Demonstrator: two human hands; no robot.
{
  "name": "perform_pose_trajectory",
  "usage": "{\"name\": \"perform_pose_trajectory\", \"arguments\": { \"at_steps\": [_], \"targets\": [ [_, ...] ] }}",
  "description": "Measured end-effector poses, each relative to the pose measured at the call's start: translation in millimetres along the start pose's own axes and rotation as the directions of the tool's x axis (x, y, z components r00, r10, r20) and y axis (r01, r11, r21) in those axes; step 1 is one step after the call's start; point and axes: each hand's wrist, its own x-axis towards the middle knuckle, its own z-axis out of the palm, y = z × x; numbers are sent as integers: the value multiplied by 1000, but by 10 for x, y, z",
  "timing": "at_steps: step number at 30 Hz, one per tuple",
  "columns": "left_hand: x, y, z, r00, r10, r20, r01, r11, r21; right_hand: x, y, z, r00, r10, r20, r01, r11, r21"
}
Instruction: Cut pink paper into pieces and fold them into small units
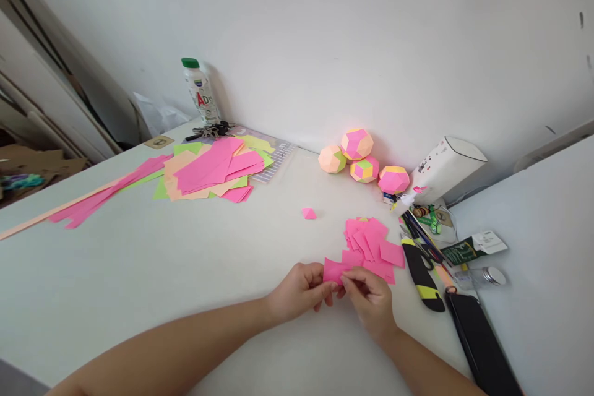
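Note:
Between my two hands is a small pink paper piece [333,269], slightly curved along its top edge. My left hand [304,288] pinches its left side, thumb along the lower edge. The fingertips of my right hand [369,297] grip its right side. Just behind and to the right lies a loose heap of pink paper pieces [371,239] on the white table [208,272]. A little folded pink paper shape [309,213] sits alone farther back.
Several multicoloured paper balls [357,144] rest by the wall. At the left are coloured paper sheets [208,167], long paper strips [111,192], keys [211,130] and a bottle [200,93]. On the right lie a black-yellow cutter [421,275], a phone [482,340] and a tilted white box [448,167].

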Motion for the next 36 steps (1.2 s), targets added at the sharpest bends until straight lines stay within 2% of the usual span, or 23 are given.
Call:
{"name": "perform_pose_trajectory", "arguments": {
  "at_steps": [8, 13, 16, 21, 36],
  "targets": [
    [6, -19, 7, 1000, -10, -23, 10, 1000, 9, -17, 5, -3, 1000, 28, -5, -28, 1000, -9],
    [10, -31, -5, 998, -33, -55, 32, 999, -30, -25, 43, 25, 994, 110, 1, -110, 986, 127],
    [15, -34, -10, 996, -45, -75, 42, 998, -46, -3, 54, 17, 987, 148, 61, -155, 976, 152],
    [14, -15, -5, 997, -34, -75, 28, 997, -75, 47, 6, -15, 967, 145, 209, -150, 989, 10],
    [14, -62, -12, 996, -51, -79, 50, 999, -15, 37, -28, -12, 950, 264, 168, -275, 960, 50]
  ]
}}
